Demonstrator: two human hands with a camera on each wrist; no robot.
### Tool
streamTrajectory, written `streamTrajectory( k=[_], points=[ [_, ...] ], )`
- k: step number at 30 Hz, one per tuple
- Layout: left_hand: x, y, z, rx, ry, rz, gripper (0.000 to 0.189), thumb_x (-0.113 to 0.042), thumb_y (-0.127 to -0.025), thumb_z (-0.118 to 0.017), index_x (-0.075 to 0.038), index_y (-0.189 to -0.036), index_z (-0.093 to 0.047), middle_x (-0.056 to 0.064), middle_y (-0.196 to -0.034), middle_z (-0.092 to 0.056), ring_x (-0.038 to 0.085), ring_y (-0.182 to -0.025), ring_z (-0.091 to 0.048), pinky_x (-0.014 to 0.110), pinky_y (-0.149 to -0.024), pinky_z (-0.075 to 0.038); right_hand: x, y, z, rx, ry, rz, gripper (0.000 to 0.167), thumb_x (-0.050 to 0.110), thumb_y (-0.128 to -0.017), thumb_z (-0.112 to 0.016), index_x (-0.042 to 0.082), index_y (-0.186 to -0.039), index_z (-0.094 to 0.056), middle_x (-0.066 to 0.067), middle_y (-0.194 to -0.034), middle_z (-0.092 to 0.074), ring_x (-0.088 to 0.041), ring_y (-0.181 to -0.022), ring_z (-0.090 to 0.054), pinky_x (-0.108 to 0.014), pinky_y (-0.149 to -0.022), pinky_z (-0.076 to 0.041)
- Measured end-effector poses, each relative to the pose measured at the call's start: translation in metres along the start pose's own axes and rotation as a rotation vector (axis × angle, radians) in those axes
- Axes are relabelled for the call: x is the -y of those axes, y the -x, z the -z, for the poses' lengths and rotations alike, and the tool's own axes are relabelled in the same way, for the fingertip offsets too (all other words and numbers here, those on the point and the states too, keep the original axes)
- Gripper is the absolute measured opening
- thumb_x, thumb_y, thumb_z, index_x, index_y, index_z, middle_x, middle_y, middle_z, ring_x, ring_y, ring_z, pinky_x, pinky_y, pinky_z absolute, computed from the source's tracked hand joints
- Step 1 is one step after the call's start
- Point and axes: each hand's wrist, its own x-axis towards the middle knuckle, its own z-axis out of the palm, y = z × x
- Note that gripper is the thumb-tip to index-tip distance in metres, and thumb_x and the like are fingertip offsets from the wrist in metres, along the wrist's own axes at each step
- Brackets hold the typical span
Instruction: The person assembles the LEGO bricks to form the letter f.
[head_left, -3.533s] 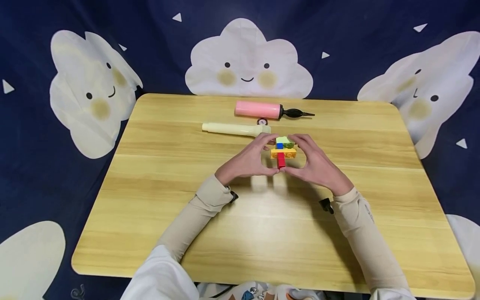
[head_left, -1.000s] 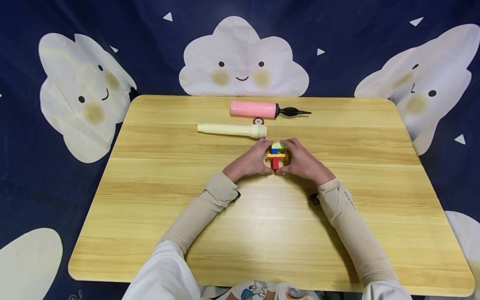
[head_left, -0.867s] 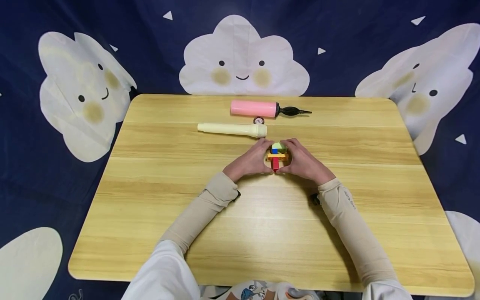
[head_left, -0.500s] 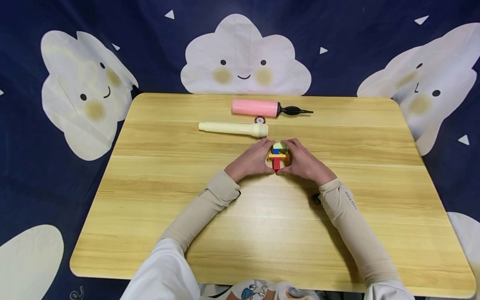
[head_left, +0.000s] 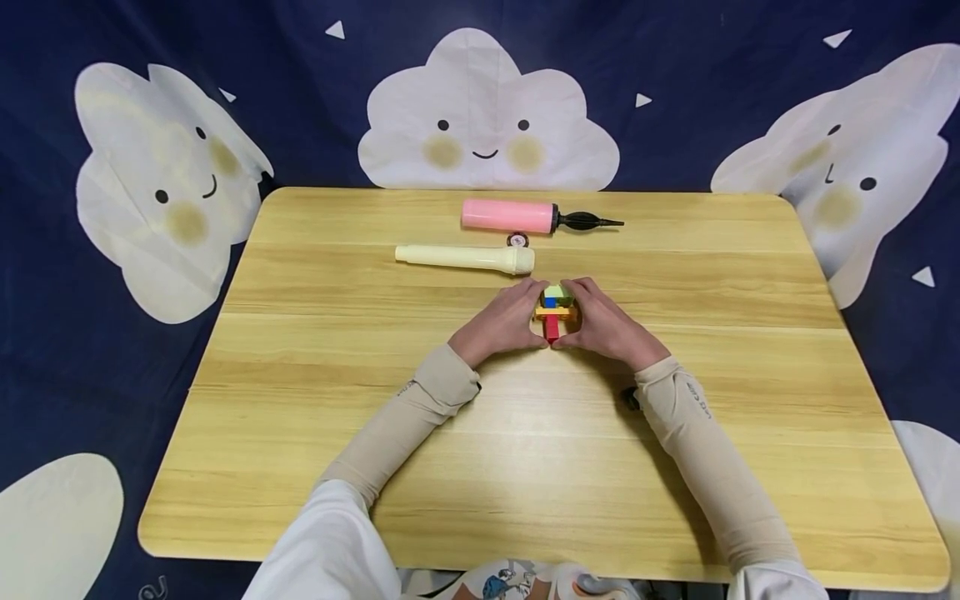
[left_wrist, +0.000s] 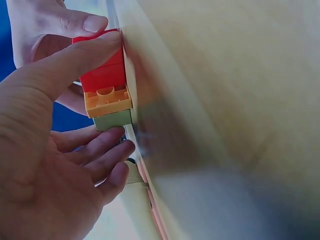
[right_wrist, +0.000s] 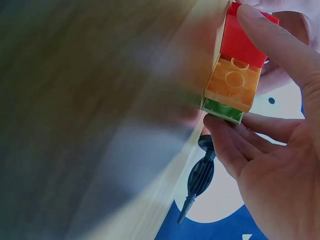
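Between both hands is a small model of joined toy building bricks: a red part (head_left: 552, 327) nearest the person, an orange brick (head_left: 556, 313) across it, a blue brick (head_left: 550, 302) and a pale green brick (head_left: 558, 292) at the far end. My left hand (head_left: 501, 322) holds it from the left, thumb against the red end and fingertips at the green brick (left_wrist: 112, 120). From the other side my right hand (head_left: 611, 327) grips it likewise, its thumb on the red brick (right_wrist: 243, 37). In both wrist views the model lies close against the tabletop.
Behind the hands lie a cream toy microphone (head_left: 465, 257), a small round dark-rimmed disc (head_left: 517, 240) and a pink hand pump (head_left: 508, 216) with a black nozzle. The wooden table (head_left: 300, 417) has rounded corners. A dark blue cloud-print curtain (head_left: 315, 108) hangs around it.
Compared with 3.5 seconds ago, both hands and the brick model are lower, down at the tabletop, and the hands are closer together. Over the last second they stay almost still.
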Motion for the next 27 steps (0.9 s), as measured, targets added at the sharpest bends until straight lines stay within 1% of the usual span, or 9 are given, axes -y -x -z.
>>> streamTrajectory(
  k=[10,14,17,19,22,25,27],
  points=[
    [-0.0006,0.0004,0.0010,0.014,-0.021,-0.008,0.097,-0.037,-0.079,-0.086,0.000,-0.151,-0.034,0.014,-0.143,-0.046,0.026,-0.126,-0.050,0.038,-0.108,-0.040,0.0015,-0.0009,-0.0010,0.016,0.019,-0.005,0.102,0.023,-0.073,-0.092,-0.011,-0.148,-0.032,-0.027,-0.139,-0.039,-0.038,-0.118,-0.051,-0.051,-0.105,-0.042],
    [-0.0027,0.0010,0.0027,0.010,-0.039,-0.014,0.097,-0.039,-0.079,-0.086,0.002,-0.151,-0.034,0.015,-0.143,-0.046,0.027,-0.126,-0.051,0.038,-0.107,-0.041,0.0014,-0.0013,-0.0008,0.025,0.020,-0.011,0.102,0.022,-0.073,-0.092,-0.010,-0.149,-0.032,-0.027,-0.140,-0.038,-0.038,-0.119,-0.050,-0.051,-0.106,-0.041],
    [-0.0030,0.0014,0.0022,0.014,-0.047,-0.005,0.099,-0.040,-0.079,-0.085,0.002,-0.152,-0.033,0.017,-0.144,-0.045,0.028,-0.127,-0.050,0.038,-0.109,-0.040,0.0008,-0.0017,-0.0007,0.033,0.022,-0.007,0.102,0.022,-0.073,-0.092,-0.010,-0.149,-0.031,-0.028,-0.141,-0.037,-0.038,-0.120,-0.049,-0.052,-0.106,-0.041],
    [-0.0029,0.0015,0.0015,0.017,-0.050,0.004,0.101,-0.040,-0.080,-0.085,0.003,-0.153,-0.030,0.017,-0.145,-0.044,0.028,-0.128,-0.048,0.039,-0.110,-0.038,0.0006,-0.0018,-0.0006,0.037,0.020,-0.003,0.103,0.022,-0.074,-0.091,-0.010,-0.149,-0.030,-0.028,-0.141,-0.037,-0.038,-0.120,-0.049,-0.052,-0.107,-0.040],
    [-0.0029,0.0020,0.0006,0.022,-0.029,0.015,0.105,-0.039,-0.081,-0.084,0.002,-0.155,-0.023,0.017,-0.148,-0.042,0.028,-0.133,-0.045,0.041,-0.113,-0.035,0.0011,-0.0014,-0.0001,0.038,0.010,-0.004,0.104,0.021,-0.074,-0.091,-0.010,-0.151,-0.027,-0.029,-0.142,-0.036,-0.038,-0.120,-0.049,-0.052,-0.107,-0.040],
    [-0.0034,0.0026,0.0007,0.035,0.006,0.026,0.110,-0.036,-0.081,-0.084,0.001,-0.158,-0.014,0.020,-0.152,-0.037,0.030,-0.139,-0.039,0.044,-0.116,-0.030,0.0019,-0.0008,0.0004,0.040,0.006,-0.005,0.105,0.021,-0.075,-0.090,-0.010,-0.151,-0.026,-0.029,-0.144,-0.035,-0.038,-0.122,-0.047,-0.052,-0.107,-0.040],
    [-0.0038,0.0032,0.0012,0.043,0.022,0.029,0.111,-0.034,-0.082,-0.084,0.000,-0.158,-0.011,0.022,-0.155,-0.034,0.032,-0.142,-0.035,0.045,-0.117,-0.028,0.0023,-0.0004,0.0006,0.043,0.005,-0.005,0.105,0.021,-0.075,-0.090,-0.009,-0.152,-0.026,-0.029,-0.145,-0.034,-0.039,-0.124,-0.046,-0.052,-0.108,-0.039]
  ],
)
